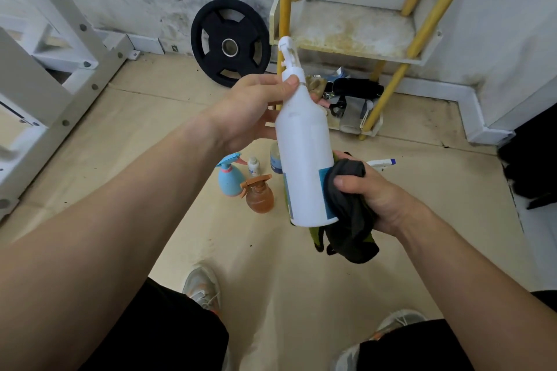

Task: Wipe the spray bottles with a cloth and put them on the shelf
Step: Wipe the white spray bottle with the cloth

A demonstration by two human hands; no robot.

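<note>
A tall white spray bottle (303,141) with a blue label is upright in front of me. My left hand (256,108) grips it round the neck, just under the white trigger head. My right hand (370,193) holds a dark grey and green cloth (349,214) bunched against the bottle's lower right side. On the floor behind stand a light blue spray bottle (230,179), an orange spray bottle (259,194), a small white bottle (254,166) and a clear bottle (275,159) partly hidden by the white one. Another white sprayer (381,163) pokes out behind my right hand.
A yellow-legged shelf (352,30) with a stained cream board stands against the wall ahead; straps and clutter (349,99) lie on its bottom level. A black weight plate (230,42) leans on the wall. A white rack frame (45,48) stands at left. My shoes are below.
</note>
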